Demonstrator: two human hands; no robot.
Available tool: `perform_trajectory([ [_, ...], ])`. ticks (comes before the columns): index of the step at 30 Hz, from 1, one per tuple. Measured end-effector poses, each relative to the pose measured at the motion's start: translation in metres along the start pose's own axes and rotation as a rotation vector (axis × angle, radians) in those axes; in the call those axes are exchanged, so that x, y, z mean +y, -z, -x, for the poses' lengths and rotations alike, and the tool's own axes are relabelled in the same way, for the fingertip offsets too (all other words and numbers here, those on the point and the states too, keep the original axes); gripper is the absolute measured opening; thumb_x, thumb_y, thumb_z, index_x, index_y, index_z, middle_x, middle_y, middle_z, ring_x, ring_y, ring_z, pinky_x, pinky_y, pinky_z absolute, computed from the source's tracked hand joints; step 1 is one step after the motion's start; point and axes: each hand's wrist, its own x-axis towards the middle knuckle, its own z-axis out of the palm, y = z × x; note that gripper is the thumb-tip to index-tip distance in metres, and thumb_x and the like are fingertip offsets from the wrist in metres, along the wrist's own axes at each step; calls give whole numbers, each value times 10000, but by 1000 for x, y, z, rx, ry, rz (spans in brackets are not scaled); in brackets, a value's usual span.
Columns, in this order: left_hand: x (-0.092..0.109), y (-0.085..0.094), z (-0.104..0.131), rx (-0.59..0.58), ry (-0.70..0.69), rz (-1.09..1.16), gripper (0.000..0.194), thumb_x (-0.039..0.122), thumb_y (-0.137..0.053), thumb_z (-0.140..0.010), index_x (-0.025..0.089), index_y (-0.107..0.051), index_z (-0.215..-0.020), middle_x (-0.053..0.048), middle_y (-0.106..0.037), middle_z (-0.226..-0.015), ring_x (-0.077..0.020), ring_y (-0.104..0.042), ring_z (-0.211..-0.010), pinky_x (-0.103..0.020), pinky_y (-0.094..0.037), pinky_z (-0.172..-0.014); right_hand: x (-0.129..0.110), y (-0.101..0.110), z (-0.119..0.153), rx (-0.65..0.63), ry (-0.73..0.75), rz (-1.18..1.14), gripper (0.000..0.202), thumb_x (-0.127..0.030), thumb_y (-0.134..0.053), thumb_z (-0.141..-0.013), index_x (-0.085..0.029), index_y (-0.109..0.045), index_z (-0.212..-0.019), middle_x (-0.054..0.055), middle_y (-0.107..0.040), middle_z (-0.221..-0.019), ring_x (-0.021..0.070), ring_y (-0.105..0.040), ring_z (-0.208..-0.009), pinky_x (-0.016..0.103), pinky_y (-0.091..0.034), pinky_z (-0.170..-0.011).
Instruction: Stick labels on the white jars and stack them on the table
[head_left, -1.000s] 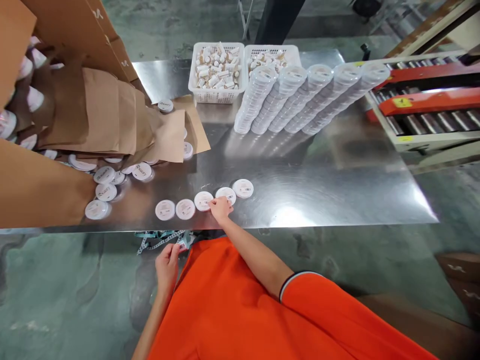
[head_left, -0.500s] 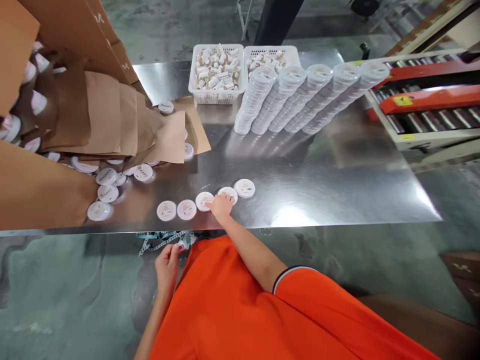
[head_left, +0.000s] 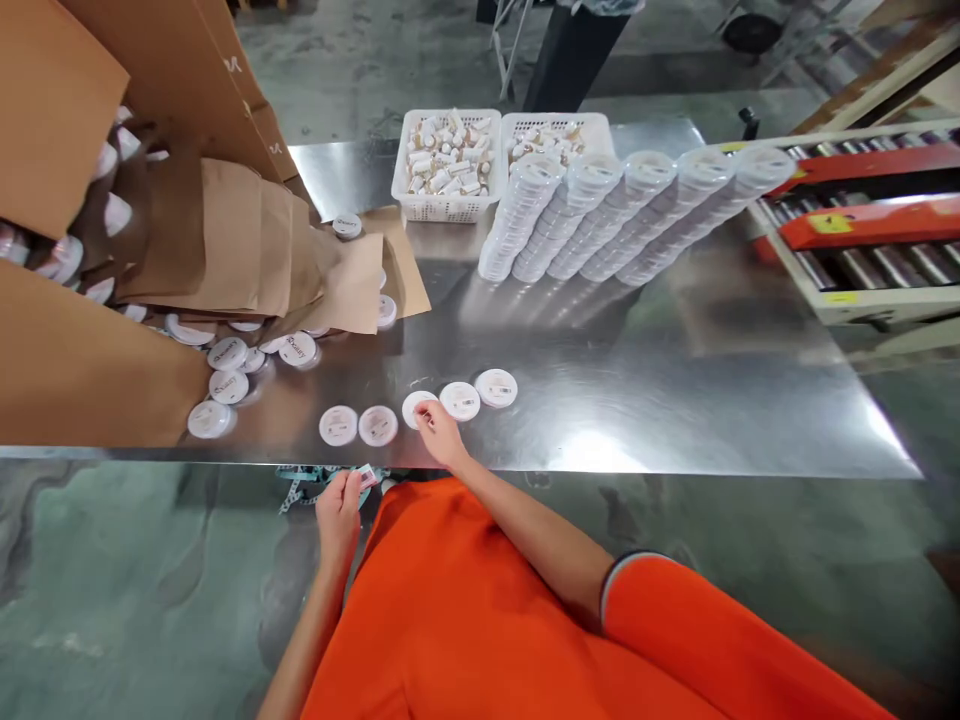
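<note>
My left hand [head_left: 339, 508], below the table's front edge, pinches a small label strip [head_left: 366, 477] with a pink and white end. Teal-and-white backing strip [head_left: 296, 490] hangs in loops behind it. My right hand [head_left: 441, 434] is over a round white container [head_left: 417, 405], the middle one of a row lying with printed faces up. Its thumb and fingers are drawn together; what they hold, if anything, is hidden. Right of it lie two containers with small barcode marks, a near one [head_left: 460, 401] and an end one [head_left: 496, 388]. To the left are two more, one [head_left: 378, 426] beside the other [head_left: 338, 426].
A cardboard box [head_left: 97, 370] with brown paper and round containers lies open at left, several spilled out [head_left: 228, 386]. Two white baskets [head_left: 446, 209] of small white-capped bottles stand at the back beside tall stacks of clear containers [head_left: 532, 215]. A rack [head_left: 862, 294] stands at right.
My right hand has drawn back from the two right-hand containers, its fingers closing together over the middle one. My left hand still holds the label strip, its end now showing more. The view has shifted slightly.
</note>
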Motion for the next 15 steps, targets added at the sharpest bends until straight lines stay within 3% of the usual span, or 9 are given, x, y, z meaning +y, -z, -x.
perform_trajectory([
  [3,3,-5,-6,-25,-40,26,394,486,-485,-840,213,-505,-557,31,-486,-508,-123,-438,-523,-231,-361,-516,-27,-13,29,-346,138,-349,276,-339,-649,-816,-209,-605,-1055,20,-657,-973,152,-603,-829,284,-490,-779],
  [5,1,-7,-7,-58,-52,53,391,483,-493,-849,210,-516,-571,27,-507,-523,-125,-462,-535,-234,-380,-531,-41,-19,42,-443,122,-450,285,-333,-696,-769,-202,-613,-1008,-1,-649,-886,137,-598,-760,268,-489,-720],
  [8,-6,-8,-7,-82,-47,152,297,468,-565,-832,191,-622,-741,-16,-656,-710,-149,-584,-656,-249,-465,-627,-52,-21,51,-410,68,-477,163,-321,-668,-785,-195,-614,-872,-26,-617,-749,131,-594,-694,262,-484,-674],
  [11,-12,-8,-7,-145,-33,294,302,441,-662,-779,182,-646,-933,-62,-707,-910,-176,-648,-790,-284,-519,-729,-52,-17,52,-362,30,-470,194,-325,-703,-754,-198,-614,-870,-37,-620,-713,130,-603,-658,259,-488,-646],
  [15,-13,-8,-5,-189,-33,296,252,439,-636,-794,189,-613,-773,-11,-638,-715,-153,-590,-668,-263,-485,-652,-48,-16,53,-367,-40,-507,249,-363,-724,-739,-197,-601,-878,-31,-644,-704,142,-636,-644,274,-514,-647],
])
